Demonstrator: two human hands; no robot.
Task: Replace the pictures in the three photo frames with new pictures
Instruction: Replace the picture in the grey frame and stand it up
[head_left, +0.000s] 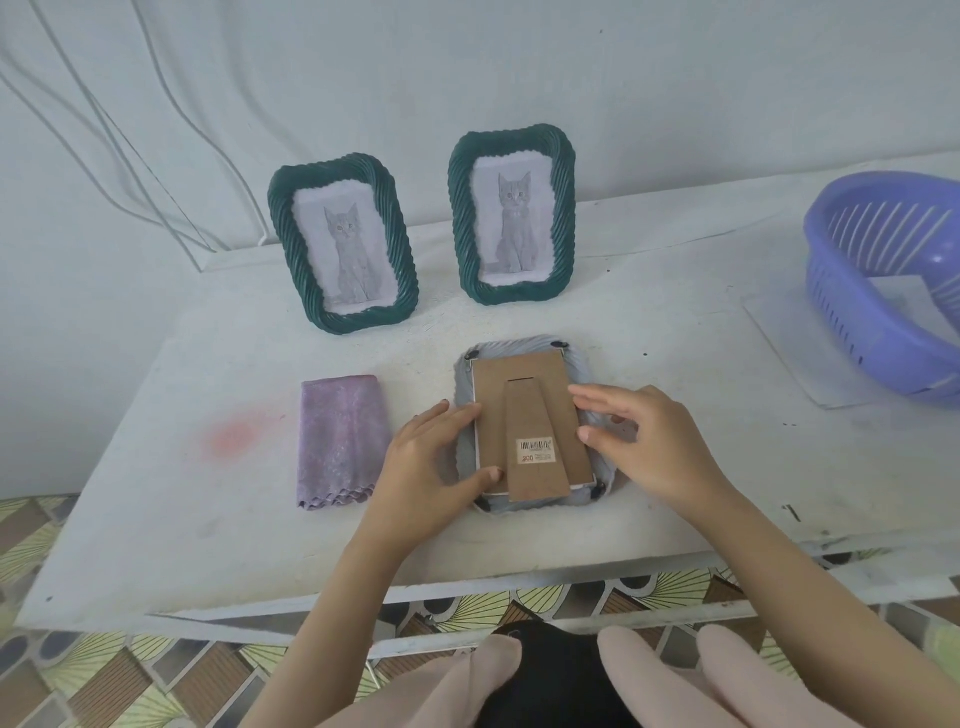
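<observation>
Two dark green frames stand upright at the back of the table, the left frame (343, 244) and the right frame (511, 213), each showing a grey kitten picture. A third, pale blue frame (571, 358) lies face down in front of me, its brown cardboard back (524, 384) and stand with a barcode sticker facing up. My left hand (431, 462) rests on the frame's left edge, thumb and fingers touching the cardboard back. On the right edge my right hand (644, 441) rests, fingers reaching over the cardboard.
A folded purple cloth (340, 441) lies left of the face-down frame. A blue plastic basket (888, 291) with a paper sheet inside sits at the right on a clear sheet (784, 343). The white table (208, 519) ends close to my knees. White cables hang on the wall.
</observation>
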